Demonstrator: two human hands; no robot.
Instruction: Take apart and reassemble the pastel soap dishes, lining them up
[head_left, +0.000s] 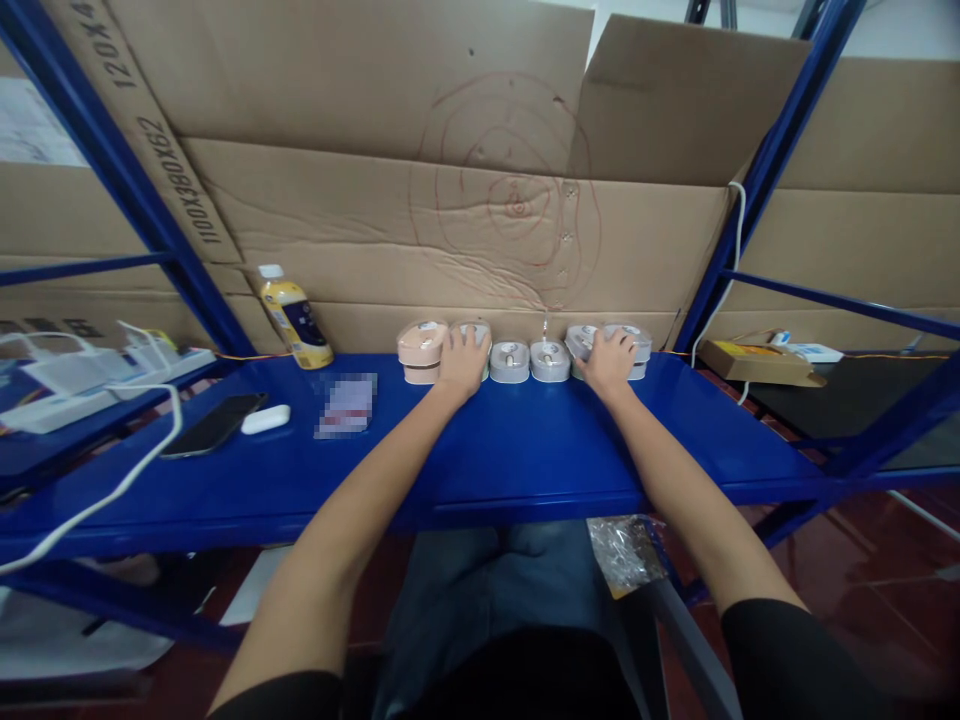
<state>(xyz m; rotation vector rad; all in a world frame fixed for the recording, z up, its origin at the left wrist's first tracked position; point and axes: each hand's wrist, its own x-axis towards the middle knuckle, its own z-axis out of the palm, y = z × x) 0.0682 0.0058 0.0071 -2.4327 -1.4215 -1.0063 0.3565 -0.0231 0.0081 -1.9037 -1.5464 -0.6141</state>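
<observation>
A row of several small round beige and grey cases [529,360] stands along the back of the blue shelf [517,450], against the cardboard. My left hand [463,362] rests on a stacked case near the left end, fingers curled over it. Just left of that hand is a pinkish stacked pair [421,351]. My right hand [609,364] lies on the cases at the right end [634,340], fingers wrapped over them. Two single grey cases sit untouched between my hands.
A yellow bottle [294,317] leans at the back left. A black phone [214,423], a white earbud case [265,418] and a small packet [346,404] lie on the left. White chargers and cables [90,372] sit far left. A flat cardboard box [754,362] lies right.
</observation>
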